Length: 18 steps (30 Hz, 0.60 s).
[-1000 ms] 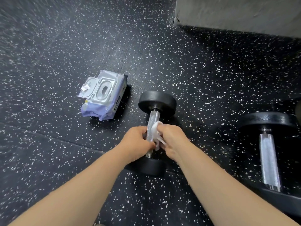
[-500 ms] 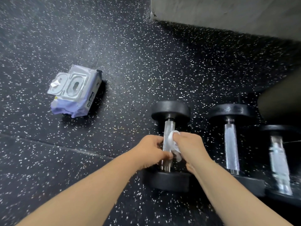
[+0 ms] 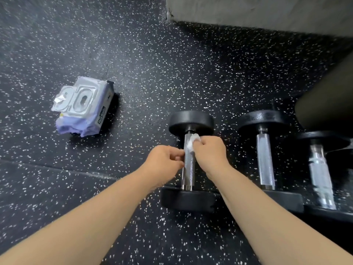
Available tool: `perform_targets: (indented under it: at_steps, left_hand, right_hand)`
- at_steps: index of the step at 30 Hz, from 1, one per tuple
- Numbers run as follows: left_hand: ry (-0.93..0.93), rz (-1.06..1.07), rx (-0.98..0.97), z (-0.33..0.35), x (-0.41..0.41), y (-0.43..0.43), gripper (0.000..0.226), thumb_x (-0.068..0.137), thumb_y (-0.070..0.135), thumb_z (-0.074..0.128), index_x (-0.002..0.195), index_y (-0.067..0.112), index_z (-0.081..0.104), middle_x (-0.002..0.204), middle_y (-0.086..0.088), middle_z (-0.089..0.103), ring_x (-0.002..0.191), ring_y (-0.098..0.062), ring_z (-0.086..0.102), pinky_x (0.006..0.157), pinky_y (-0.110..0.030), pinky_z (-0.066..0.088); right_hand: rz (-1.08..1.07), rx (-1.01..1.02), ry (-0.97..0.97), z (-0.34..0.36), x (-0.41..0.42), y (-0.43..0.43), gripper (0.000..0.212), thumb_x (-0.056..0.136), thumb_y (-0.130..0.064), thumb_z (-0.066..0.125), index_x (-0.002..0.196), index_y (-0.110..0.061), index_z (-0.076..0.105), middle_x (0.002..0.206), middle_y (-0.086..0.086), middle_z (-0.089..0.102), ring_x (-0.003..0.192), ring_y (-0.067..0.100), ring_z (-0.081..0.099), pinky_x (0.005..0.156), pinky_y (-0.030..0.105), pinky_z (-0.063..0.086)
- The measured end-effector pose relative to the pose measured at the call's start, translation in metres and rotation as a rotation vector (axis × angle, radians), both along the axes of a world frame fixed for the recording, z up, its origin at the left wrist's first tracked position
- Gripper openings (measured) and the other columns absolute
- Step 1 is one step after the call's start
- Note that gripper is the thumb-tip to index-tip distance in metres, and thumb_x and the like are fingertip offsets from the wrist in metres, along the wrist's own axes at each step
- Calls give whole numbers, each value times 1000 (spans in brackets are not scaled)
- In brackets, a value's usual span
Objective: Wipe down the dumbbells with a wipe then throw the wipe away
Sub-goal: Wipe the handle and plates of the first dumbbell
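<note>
As it lies on the floor (image 3: 133,54), the left dumbbell (image 3: 188,169) has its long axis running away from the person, one head near and one far.

Item 1, left dumbbell: round black heads and a knurled chrome handle. It sits on the speckled black rubber floor, first in a row of three. Its near head is partly covered by the right forearm.

Item 2, wipe (image 3: 192,143): small, white and crumpled. It is pressed against the far end of the handle, just below the far head, and most of it is hidden inside the fist.

Item 3, right hand (image 3: 210,152): clenched round the wipe, knuckles up, against the right side of the handle.

Item 4, left hand (image 3: 164,163): fingers and thumb are curled, their tips pinching the left side of the handle at mid-length.

Item 5, middle dumbbell (image 3: 264,159): same type, parallel to the first and just beside it.

Item 6, right dumbbell (image 3: 321,178): parallel again, blurred, its near head cut off by the frame edge.

Item 7, pack of wipes (image 3: 84,108): lilac soft pack with its grey flip lid open, well to the left on the floor. Its label print is too small to read.

Item 8, grey block (image 3: 248,12): at the far edge, cut off at the top.

Item 9, dark rounded shape (image 3: 328,96): at the right, above the dumbbells; it cannot be identified.
</note>
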<state>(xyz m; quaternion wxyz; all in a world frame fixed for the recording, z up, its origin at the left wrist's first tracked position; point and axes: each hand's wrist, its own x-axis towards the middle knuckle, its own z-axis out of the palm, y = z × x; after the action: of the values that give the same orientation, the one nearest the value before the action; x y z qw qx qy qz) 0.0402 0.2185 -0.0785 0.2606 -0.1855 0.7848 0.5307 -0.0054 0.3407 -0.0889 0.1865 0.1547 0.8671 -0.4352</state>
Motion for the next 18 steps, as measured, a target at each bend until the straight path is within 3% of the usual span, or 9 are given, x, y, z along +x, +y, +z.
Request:
perform_targets:
  at_steps: [2, 5, 6, 9, 11, 14, 18]
  left_hand:
    - [2, 13, 13, 0, 1, -3, 34, 88, -4, 57, 99, 20, 78, 70, -1, 47, 48, -6, 33, 45, -12, 32]
    - [-14, 2, -10, -1, 3, -8, 19, 87, -3, 56, 94, 4, 72, 74, -5, 44, 51, -10, 32, 51, -17, 32]
    - [-22, 1, -11, -2, 4, -10, 19, 87, -3, 56, 94, 5, 71, 75, -5, 45, 56, -13, 33, 54, -19, 33]
    - [-28, 16, 15, -4, 5, -14, 20, 87, -4, 55, 101, -2, 69, 77, -5, 46, 67, -18, 36, 61, -24, 36]
    - [-18, 23, 38, -6, 5, -14, 26, 87, -5, 55, 101, 7, 74, 77, -4, 50, 70, -18, 38, 65, -26, 39]
    - [-17, 52, 58, -10, 4, -16, 42, 88, -6, 55, 99, 27, 77, 74, 0, 52, 71, -18, 38, 71, -28, 41]
    - [-33, 73, 89, -14, 4, -22, 48, 88, -4, 56, 94, 38, 77, 79, -1, 59, 76, -19, 43, 79, -38, 48]
  right_hand:
    - [71, 56, -16, 7, 15, 6, 48, 91, -13, 51, 45, -16, 39, 51, 0, 42, 50, 18, 37, 48, 30, 27]
    - [196, 94, -124, 15, 47, 11, 44, 91, -14, 52, 48, -11, 46, 54, 3, 50, 51, 20, 48, 47, 30, 35]
    - [235, 107, -154, 16, 53, 13, 44, 91, -14, 51, 49, -12, 43, 54, 2, 47, 50, 18, 44, 46, 29, 32]
    - [173, 38, -236, 13, 43, 9, 36, 84, -7, 50, 49, -13, 41, 55, 3, 45, 49, 17, 38, 46, 23, 31]
    - [37, -12, -242, 7, 21, 0, 26, 77, -4, 47, 52, -9, 48, 60, 10, 53, 55, 22, 46, 54, 25, 37]
    - [-136, -63, -177, 1, -19, -9, 20, 80, -3, 50, 60, -6, 49, 60, 10, 48, 59, 23, 46, 51, 26, 35]
    - [-53, -87, -109, -1, -15, -12, 34, 85, -13, 54, 51, -12, 47, 53, 4, 44, 54, 20, 42, 53, 26, 36]
